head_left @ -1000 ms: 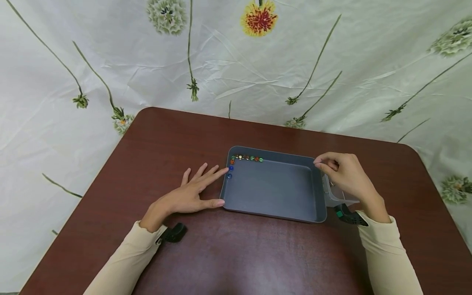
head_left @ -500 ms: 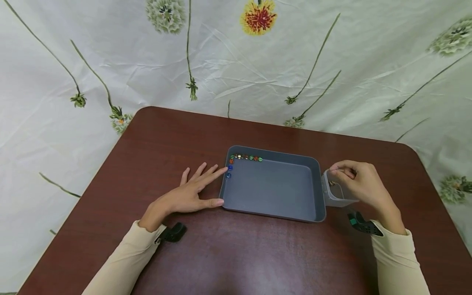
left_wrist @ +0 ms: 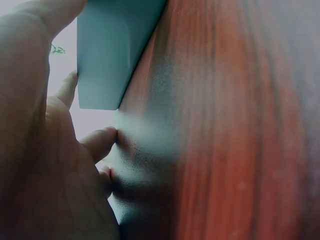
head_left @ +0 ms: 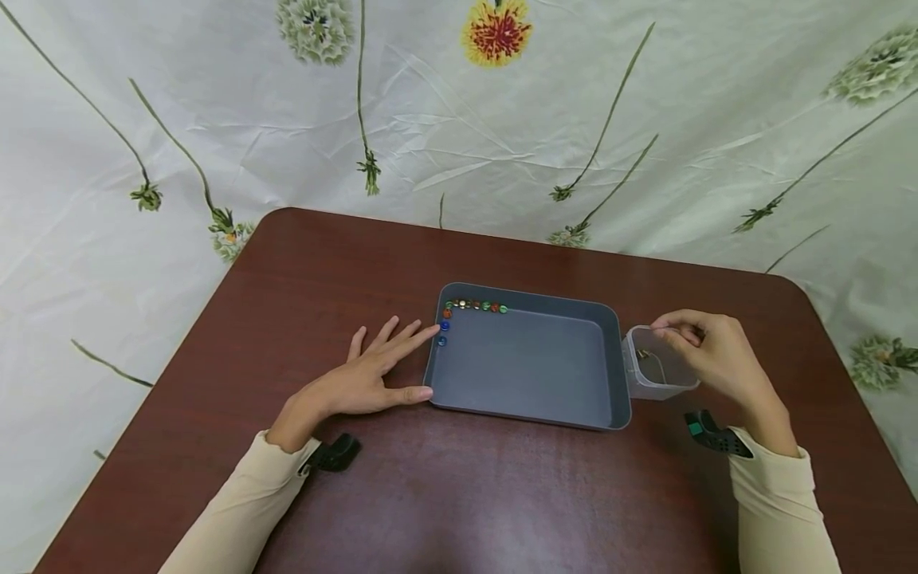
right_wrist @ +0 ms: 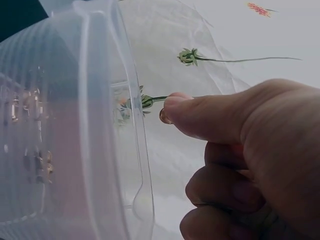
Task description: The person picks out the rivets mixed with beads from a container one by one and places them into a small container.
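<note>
A grey-blue rectangular tray (head_left: pixel 531 367) lies on the table, with a row of small coloured glassy beads (head_left: pixel 476 305) along its back wall and a few more down its left side. My left hand (head_left: pixel 366 381) is spread flat at the tray's left edge, its index fingertip and thumb right at the rim. Against the tray's right side stands a clear plastic box (head_left: pixel 649 391) with some gold-coloured pieces (head_left: pixel 644 355) in it. Over this box, my right hand (head_left: pixel 710 351) pinches a small amber, shiny bead (right_wrist: pixel 164 116) between thumb and index finger; its other fingers are curled.
The dark red-brown wooden table (head_left: pixel 473 494) has rounded back corners. Behind it hangs a white cloth (head_left: pixel 459 119) printed with flowers. Each wrist carries a black camera mount (head_left: pixel 337 454) beside a cream sleeve.
From the tray's right rim, my right hand has moved right to the clear box and now pinches a bead there. The left hand has stayed put.
</note>
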`<action>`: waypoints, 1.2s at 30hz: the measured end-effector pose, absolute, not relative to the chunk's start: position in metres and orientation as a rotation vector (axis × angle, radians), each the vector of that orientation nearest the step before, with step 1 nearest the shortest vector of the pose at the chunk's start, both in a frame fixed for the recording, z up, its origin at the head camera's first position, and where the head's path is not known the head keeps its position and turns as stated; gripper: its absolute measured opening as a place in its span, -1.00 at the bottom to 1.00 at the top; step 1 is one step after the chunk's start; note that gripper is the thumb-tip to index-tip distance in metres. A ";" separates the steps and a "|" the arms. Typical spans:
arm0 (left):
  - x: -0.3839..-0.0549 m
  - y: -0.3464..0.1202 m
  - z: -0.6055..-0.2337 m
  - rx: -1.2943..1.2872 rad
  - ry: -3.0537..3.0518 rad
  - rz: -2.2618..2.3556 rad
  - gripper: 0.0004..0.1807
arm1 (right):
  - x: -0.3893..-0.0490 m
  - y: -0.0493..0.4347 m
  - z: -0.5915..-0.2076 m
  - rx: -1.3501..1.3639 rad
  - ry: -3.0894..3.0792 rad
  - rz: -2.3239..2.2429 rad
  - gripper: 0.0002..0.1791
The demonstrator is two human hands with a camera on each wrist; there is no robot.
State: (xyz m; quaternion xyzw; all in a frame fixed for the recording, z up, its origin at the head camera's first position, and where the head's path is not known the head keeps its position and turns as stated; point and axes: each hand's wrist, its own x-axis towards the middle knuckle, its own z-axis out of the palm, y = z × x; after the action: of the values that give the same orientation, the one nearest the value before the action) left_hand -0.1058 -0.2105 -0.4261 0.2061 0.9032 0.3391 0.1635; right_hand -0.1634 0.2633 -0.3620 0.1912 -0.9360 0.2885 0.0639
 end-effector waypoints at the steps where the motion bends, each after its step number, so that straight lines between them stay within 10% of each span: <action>1: -0.106 -0.211 -0.426 0.587 2.576 0.966 -0.05 | -0.163 0.263 -0.362 0.578 -2.827 0.871 -0.96; 36: -0.105 -0.211 -0.425 0.588 2.592 0.947 -0.05 | -0.161 0.267 -0.359 0.548 -2.818 0.883 -0.94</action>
State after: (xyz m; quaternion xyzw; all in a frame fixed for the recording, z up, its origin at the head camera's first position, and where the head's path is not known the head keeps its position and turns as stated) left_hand -0.1048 -0.2106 -0.4245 0.2058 0.9069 0.3315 0.1591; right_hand -0.1605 0.2674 -0.3594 0.1822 -0.9360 0.2932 0.0690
